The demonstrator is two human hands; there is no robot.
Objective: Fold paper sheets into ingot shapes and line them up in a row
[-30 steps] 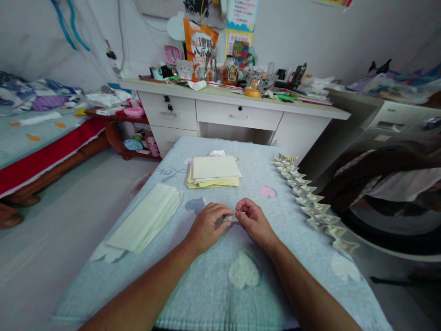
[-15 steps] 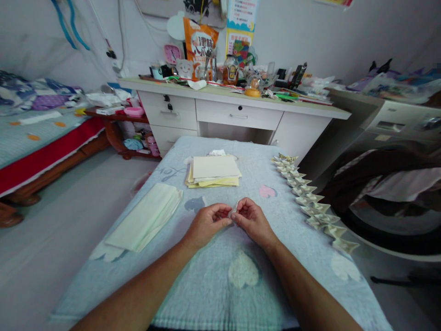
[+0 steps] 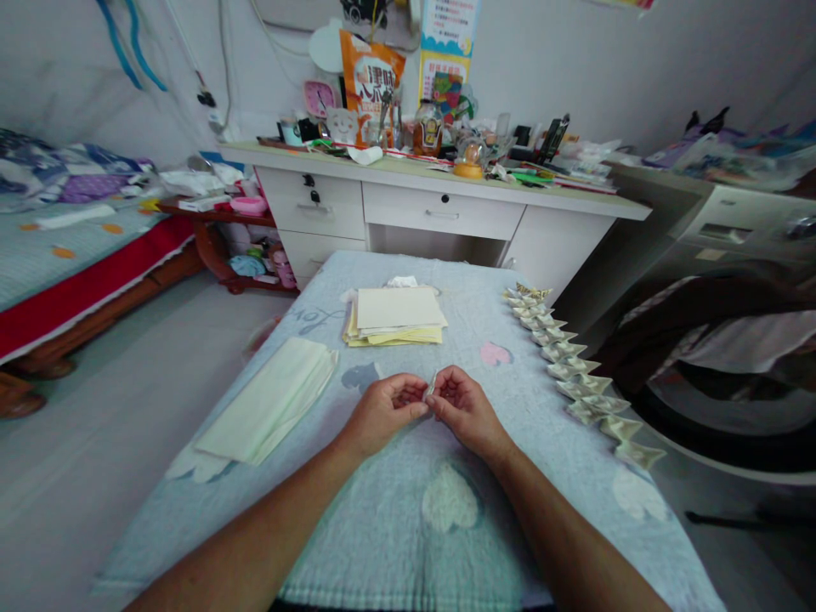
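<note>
Between my fingertips is a small folded piece of paper (image 3: pixel 432 387), pale and mostly hidden by the fingers. My left hand (image 3: pixel 390 412) pinches its left side, and my right hand (image 3: pixel 468 408) pinches it from the right. Both hands are held close together over the cloth-covered table (image 3: pixel 382 544). Beyond them lies a stack of cream and yellow paper sheets (image 3: pixel 399 310). To the left rests a pile of long pale green paper (image 3: pixel 271 404). Along the right edge runs a row of folded paper pieces (image 3: pixel 567 370) with pointed ends.
A white desk (image 3: pixel 439 204) crowded with jars, a clock and an orange bag (image 3: pixel 371 85) stands behind the table. On the right is a washing machine (image 3: pixel 720 340) with clothes in its open door. A bed (image 3: pixel 95 255) is at the left.
The folded paper between my fingers looks narrower and more upright than before. My hands have barely shifted, and the other things lie as they were.
</note>
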